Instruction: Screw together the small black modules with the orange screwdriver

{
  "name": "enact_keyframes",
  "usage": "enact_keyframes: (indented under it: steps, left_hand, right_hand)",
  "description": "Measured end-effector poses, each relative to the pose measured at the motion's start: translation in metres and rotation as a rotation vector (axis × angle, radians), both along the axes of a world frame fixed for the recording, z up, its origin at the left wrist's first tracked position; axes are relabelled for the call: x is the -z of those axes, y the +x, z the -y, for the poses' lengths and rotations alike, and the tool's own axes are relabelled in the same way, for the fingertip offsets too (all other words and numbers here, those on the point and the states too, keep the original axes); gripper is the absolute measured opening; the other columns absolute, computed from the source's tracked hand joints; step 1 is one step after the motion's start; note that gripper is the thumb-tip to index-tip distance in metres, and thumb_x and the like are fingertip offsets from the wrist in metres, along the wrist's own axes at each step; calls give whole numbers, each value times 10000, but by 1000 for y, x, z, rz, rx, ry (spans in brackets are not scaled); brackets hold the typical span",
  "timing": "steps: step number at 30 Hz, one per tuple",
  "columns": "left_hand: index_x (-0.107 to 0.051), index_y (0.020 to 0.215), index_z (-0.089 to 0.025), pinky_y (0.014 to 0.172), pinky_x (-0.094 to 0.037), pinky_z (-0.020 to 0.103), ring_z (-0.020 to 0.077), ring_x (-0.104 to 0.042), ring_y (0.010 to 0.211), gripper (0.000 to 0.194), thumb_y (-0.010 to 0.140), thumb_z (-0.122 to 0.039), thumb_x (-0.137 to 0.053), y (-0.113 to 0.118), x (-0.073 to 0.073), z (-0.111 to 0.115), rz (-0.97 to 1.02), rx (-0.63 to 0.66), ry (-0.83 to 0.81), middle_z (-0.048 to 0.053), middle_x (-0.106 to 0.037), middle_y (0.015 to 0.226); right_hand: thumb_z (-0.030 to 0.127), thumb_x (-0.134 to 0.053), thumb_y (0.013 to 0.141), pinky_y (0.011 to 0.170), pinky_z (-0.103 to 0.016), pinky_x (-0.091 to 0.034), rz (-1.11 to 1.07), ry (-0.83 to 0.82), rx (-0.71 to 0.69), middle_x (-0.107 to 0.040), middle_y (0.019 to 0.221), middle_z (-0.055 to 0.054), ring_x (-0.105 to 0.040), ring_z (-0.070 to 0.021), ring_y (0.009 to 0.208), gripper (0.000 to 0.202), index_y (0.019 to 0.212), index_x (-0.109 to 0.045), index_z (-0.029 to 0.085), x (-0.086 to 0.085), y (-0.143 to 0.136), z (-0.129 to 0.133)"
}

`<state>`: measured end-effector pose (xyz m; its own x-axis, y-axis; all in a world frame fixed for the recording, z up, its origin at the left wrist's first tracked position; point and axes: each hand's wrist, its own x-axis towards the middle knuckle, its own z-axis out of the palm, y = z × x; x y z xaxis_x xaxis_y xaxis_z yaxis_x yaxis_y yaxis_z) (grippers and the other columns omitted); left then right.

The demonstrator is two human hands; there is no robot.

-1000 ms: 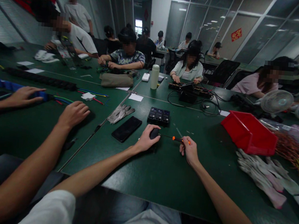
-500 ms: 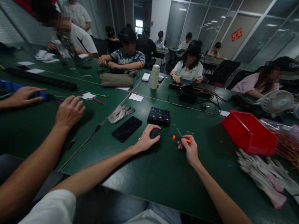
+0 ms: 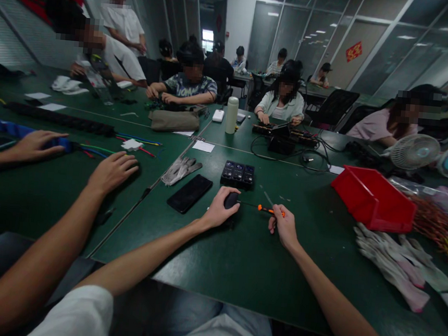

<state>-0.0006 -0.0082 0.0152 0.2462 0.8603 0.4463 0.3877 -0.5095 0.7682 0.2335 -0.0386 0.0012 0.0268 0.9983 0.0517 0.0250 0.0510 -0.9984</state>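
Observation:
My left hand is closed around a small black block-shaped part on the green table. Between the fingers of my right hand is an orange and black screwdriver. Its thin shaft points left, and the tip meets the right side of the black part; whether it sits in a screw is too small to tell. Just beyond my left hand stands a black multi-section module. A dark smartphone lies left of that hand, with a grey work glove behind it.
A red bin, coloured wires and work gloves lie to the right. A pale green bottle stands farther back. At left, a co-worker's hands rest near wires and a blue strip. Other people sit across the table.
My right hand's fingers have shifted around the screwdriver handle, while my left hand keeps its place on the black part. The co-worker's nearer hand has moved right and lies flatter.

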Motion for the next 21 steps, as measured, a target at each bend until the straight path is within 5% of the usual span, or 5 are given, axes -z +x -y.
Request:
enact_keyframes:
  steps: [9,16,21]
  left_hand:
    - [-524,1102,-217,969,-396,356,185,-510,1048,312,792,-208,-560,-1,0,-1,-5,1,-5,45,-517,1075]
    - [-528,1096,-218,975,-395,353,186,-509,1054,307,791,-206,-560,-1,-1,0,0,-3,4,46,-516,1080]
    - [-526,1093,-215,976,-395,351,185,-508,1057,303,792,-202,-558,0,-2,1,-1,2,11,48,-510,1088]
  right_hand:
    - [404,-661,755,549,-239,-478,-34,129,34,-622,726,12,-596,-126,600,325,965,-498,216,-2,-2,-2]
    - [474,-584,805,469,-226,-453,-8,108,21,-614,603,17,-552,-109,460,283,835,-511,203,-3,-2,0]
    - [539,-510,827,307,-178,-304,10,3,11,-512,419,56,-420,-89,310,343,748,-480,207,2,0,0]
